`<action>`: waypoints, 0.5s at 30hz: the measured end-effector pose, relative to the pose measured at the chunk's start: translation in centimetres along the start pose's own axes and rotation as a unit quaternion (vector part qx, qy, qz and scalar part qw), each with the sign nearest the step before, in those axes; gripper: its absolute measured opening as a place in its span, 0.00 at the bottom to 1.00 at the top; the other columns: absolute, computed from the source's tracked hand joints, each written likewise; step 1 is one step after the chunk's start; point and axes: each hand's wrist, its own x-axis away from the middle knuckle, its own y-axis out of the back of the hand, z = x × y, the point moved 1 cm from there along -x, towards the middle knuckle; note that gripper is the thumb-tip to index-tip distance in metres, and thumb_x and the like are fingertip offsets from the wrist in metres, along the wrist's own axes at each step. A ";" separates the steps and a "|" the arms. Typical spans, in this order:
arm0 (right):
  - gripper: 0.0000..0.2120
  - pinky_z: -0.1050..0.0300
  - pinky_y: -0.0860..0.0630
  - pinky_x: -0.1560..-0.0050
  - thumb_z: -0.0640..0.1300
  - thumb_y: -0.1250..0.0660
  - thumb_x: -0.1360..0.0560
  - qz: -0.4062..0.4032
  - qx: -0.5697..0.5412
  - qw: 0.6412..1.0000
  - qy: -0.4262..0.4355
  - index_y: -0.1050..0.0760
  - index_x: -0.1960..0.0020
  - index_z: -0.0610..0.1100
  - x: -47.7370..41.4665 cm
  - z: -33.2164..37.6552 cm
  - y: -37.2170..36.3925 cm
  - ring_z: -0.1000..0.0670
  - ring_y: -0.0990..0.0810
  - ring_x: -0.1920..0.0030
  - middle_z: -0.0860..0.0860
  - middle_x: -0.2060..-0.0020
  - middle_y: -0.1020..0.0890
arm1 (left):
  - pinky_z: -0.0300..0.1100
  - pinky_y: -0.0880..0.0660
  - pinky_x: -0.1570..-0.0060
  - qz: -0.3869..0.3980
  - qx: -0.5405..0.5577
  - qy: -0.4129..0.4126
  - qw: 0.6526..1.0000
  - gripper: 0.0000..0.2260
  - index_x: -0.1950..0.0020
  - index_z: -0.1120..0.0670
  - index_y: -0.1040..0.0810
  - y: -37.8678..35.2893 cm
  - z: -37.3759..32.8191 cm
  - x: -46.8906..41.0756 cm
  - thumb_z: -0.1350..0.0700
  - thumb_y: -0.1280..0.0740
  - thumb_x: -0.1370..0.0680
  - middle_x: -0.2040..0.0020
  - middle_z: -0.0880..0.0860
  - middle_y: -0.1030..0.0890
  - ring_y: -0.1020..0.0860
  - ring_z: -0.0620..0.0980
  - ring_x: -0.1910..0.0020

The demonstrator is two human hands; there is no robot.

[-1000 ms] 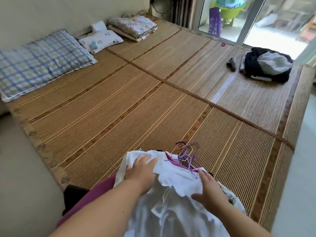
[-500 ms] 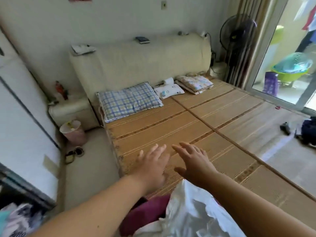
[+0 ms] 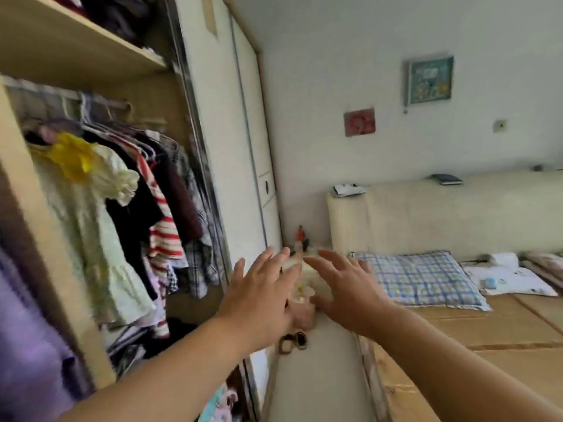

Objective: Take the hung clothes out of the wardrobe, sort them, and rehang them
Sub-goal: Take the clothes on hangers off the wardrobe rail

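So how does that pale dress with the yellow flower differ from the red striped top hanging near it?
The pale dress is plain greenish cream; the striped top has red and white bands. The dress carries a yellow flower and a frilled sleeve; the top shows no such trim. The dress hangs in full view; the top is half hidden among dark clothes. Both hang in the open wardrobe.

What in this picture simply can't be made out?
Head view, the only one:
Hung clothes: motion blur smears them; hangers uncountable.
Purple garment: cut off by left edge.
Pink bin: partly hidden behind left hand and right hand.
Framed picture: too blurred to read.
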 end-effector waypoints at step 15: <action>0.33 0.38 0.43 0.29 0.58 0.36 0.26 -0.100 -0.099 0.974 0.176 0.48 0.26 0.62 -17.5 17.8 0.9 0.47 0.41 0.27 0.54 0.26 0.40 | 0.63 0.51 0.30 -0.148 -0.198 0.210 0.946 0.30 0.27 0.40 0.42 12.9 19.5 1.8 0.39 0.40 0.27 0.23 0.48 0.46 0.52 0.51 0.23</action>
